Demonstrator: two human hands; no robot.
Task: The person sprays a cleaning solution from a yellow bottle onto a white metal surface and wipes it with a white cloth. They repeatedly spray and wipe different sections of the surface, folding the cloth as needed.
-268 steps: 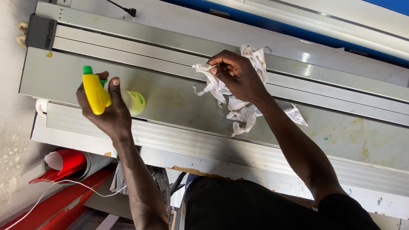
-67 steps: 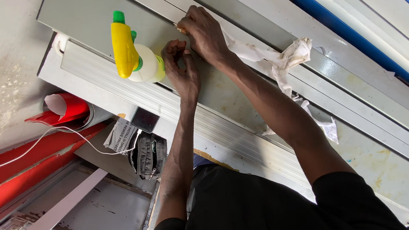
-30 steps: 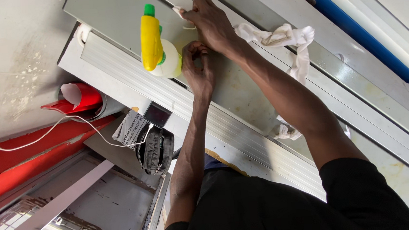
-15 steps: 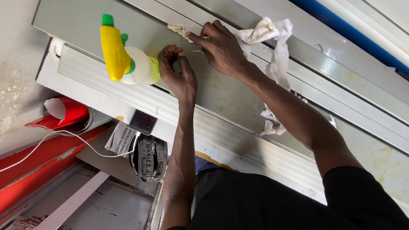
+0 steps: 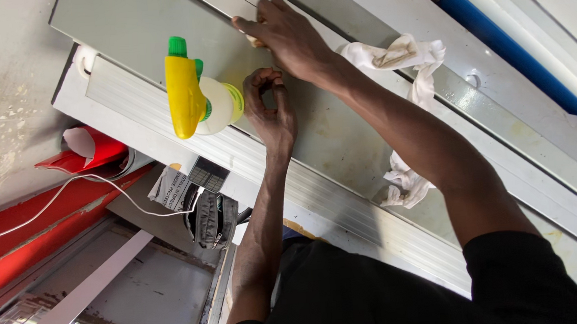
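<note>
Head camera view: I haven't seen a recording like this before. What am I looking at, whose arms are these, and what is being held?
There is no machine here. One camera sits on a person's head and looks down at their own two bare hands. The surface is a long grey metal panel with ribbed rails. The left hand is curled next to a yellow and white spray bottle with a green tip; whether it grips the bottle is hard to tell. The right hand presses its fingers on the panel, over something small and pale. A stained white rag hangs over the right forearm.
</note>
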